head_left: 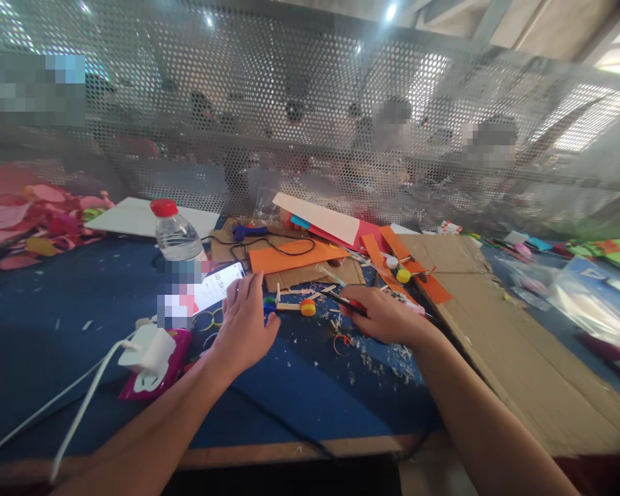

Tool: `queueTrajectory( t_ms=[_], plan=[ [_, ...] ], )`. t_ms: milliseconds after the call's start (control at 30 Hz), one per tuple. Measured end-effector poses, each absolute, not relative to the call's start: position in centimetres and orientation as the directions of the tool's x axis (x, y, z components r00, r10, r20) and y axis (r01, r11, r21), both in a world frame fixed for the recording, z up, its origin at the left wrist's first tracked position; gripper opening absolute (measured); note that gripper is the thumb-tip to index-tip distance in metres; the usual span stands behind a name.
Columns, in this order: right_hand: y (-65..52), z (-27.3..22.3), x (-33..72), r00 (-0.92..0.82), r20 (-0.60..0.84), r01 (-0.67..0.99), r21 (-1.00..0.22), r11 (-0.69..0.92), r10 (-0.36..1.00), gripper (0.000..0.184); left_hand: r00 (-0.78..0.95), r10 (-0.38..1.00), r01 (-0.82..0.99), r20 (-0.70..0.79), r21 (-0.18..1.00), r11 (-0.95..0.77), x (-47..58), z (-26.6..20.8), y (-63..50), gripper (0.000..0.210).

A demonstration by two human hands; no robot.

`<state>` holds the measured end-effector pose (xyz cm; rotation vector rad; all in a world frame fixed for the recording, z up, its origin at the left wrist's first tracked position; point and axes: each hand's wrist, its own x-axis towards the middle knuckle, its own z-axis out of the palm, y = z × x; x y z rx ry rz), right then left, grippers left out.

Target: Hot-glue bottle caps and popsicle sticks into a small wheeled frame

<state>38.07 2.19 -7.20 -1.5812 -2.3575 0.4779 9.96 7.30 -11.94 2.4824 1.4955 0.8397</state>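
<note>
My left hand [248, 318] reaches over the blue tabletop, fingers stretched forward beside a lit phone [218, 284] that shows a running timer. Its thumb is near a small assembly of wooden sticks [288, 306] with an orange and yellow round cap [308, 307] at one end; a blue and green round piece [269, 304] sits at the other end, partly behind the hand. Whether this hand touches the assembly, I cannot tell. On the right, my right hand [385, 315] is closed around a slim black tool [348, 303], its point toward the assembly; the fingers hide its rest.
Orange paper [294, 256] and cardboard [527, 344] lie behind and to the right. At left stand a water bottle [176, 234] and a white power adapter [147, 350] with cables. Paper shreds [364, 358] litter the cloth; a perforated metal screen [289, 138] rises behind.
</note>
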Motion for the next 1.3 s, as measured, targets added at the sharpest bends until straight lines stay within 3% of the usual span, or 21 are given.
queueTrajectory(
  t_ms=[133,233,300,433,567,700,800,867,967,1133,1300],
  plan=[
    [0.5,-5.6,37.6,-0.451,0.238,0.573,-0.662,0.483,0.860,0.014,0.232,0.799,0.712,0.555,0.462,-0.528,9.8,-10.6,6.9,0.075],
    [-1.0,-5.2,37.1,-0.405,0.447,0.246,-0.787,0.566,0.798,0.015,0.190,0.681,0.637,0.707,0.438,-0.634,9.5,-9.7,6.3,0.051],
    [-1.8,-5.2,36.4,-0.300,0.506,0.009,-0.846,0.533,0.809,0.019,0.253,0.590,0.555,0.767,0.385,-0.738,9.4,-9.3,5.7,0.032],
    [-2.3,-5.1,33.9,-0.172,0.421,-0.428,-0.846,0.318,0.890,0.030,0.516,0.406,0.200,0.755,0.354,-0.913,9.8,-9.4,4.6,0.029],
    [-1.7,-5.2,31.7,-0.123,0.248,-0.564,-0.814,0.138,0.961,0.037,0.668,0.443,0.039,0.598,0.566,-0.823,10.8,-10.1,3.6,0.040],
    [-1.0,-6.5,31.0,-0.047,0.117,-0.541,-0.838,0.073,0.992,0.039,0.752,0.564,0.148,0.340,0.747,-0.648,11.7,-9.9,2.7,0.021],
    [-0.3,-7.5,31.6,0.044,0.045,-0.417,-0.907,0.059,0.998,0.035,0.754,0.624,0.211,0.203,0.825,-0.524,12.0,-9.0,2.2,0.032],
    [0.0,-8.1,32.5,0.092,0.010,-0.299,-0.953,0.037,0.996,0.032,0.751,0.647,0.284,0.134,0.818,-0.500,12.0,-8.0,2.0,0.036],
    [0.0,-8.7,34.4,0.123,0.052,-0.138,-0.988,0.068,0.991,0.032,0.759,0.650,0.454,0.052,0.673,-0.584,11.9,-7.0,1.9,0.034],
    [-1.8,-9.6,36.5,0.051,0.111,0.207,-0.973,0.098,0.992,0.030,0.733,0.672,0.670,-0.106,0.286,-0.685,11.6,-7.7,1.9,0.032],
    [-2.1,-9.1,36.4,-0.168,0.146,0.625,-0.749,0.220,0.975,0.030,0.743,0.660,0.664,-0.107,-0.004,-0.748,12.4,-8.9,1.9,0.038]
  ],
)
